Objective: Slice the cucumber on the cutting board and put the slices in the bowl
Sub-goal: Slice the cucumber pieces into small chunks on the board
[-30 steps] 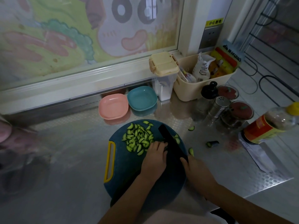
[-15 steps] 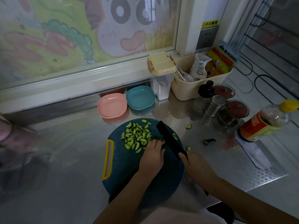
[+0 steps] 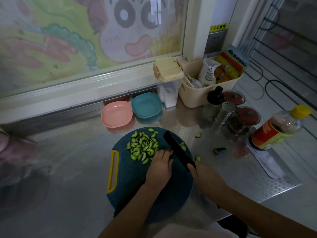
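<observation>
A round dark blue cutting board [image 3: 130,182] with a yellow handle lies on the steel counter. A heap of green cucumber slices [image 3: 143,146] covers its far half. My left hand [image 3: 160,166] rests on the board with curled fingers pressed against the black knife [image 3: 177,149]; what lies under the fingers is hidden. My right hand [image 3: 204,174] grips the knife's handle, blade slanting away to the upper left. A pink bowl [image 3: 117,114] and a teal bowl [image 3: 146,105] stand empty behind the board.
Stray cucumber bits [image 3: 219,150] lie on the counter right of the board. Further right stand a sauce bottle [image 3: 276,128], a steel shaker [image 3: 224,115] and lidded jars [image 3: 244,120]. A cream basket [image 3: 211,95] and lidded canister [image 3: 169,81] stand against the window sill.
The view has shifted slightly. The knife blade sits a little further up the board beside my left fingers; both hands stay in the same place on the board.
</observation>
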